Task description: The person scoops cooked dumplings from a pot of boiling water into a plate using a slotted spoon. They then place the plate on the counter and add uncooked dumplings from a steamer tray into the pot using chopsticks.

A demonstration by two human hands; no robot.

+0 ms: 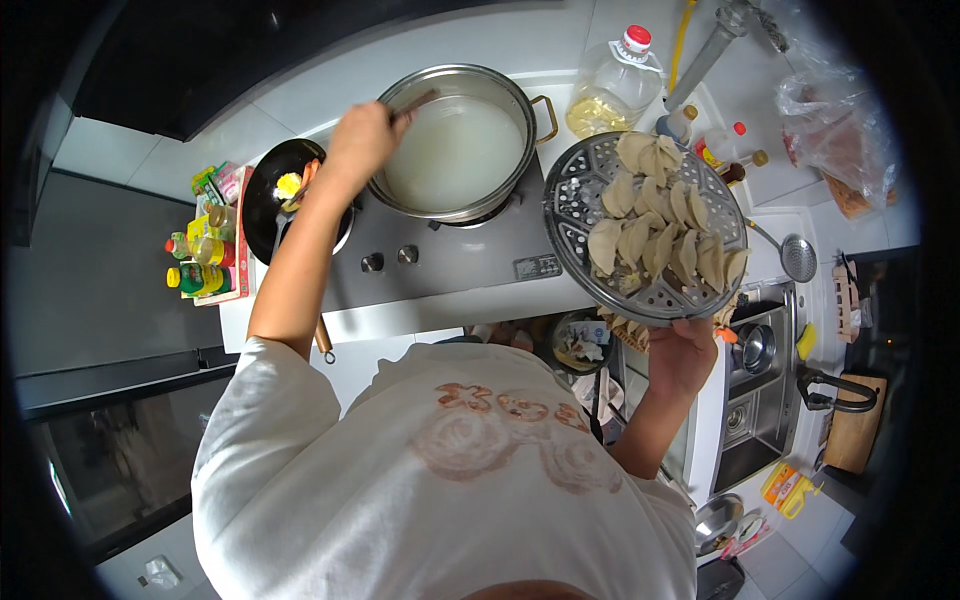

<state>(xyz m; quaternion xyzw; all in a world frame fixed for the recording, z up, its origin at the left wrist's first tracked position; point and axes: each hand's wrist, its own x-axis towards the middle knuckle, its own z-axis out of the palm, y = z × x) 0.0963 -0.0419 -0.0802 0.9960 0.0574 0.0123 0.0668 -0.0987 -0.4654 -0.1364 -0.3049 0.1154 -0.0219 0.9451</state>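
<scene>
My left hand (365,146) grips a brown stick-like utensil (420,102) at the rim of a large steel pot (457,210). Cloudy whitish liquid (457,154) fills much of the pot, which sits on a burner of the gas cooktop (450,259). I cannot tell what kind of utensil it is. Over the counter to the right, my right hand (684,356) holds a round perforated metal steamer tray (574,206) by its near edge. Rows of uncooked dumplings (660,244) lie on the tray, mostly on its right part.
A black wok (262,187) with yellow food and a spatula stands left, beside a box of condiment bottles (210,255). An oil jug (615,90) stands behind the tray. Right are a skimmer (797,257) and a sink (757,427). More dumplings (630,331) sit below the tray.
</scene>
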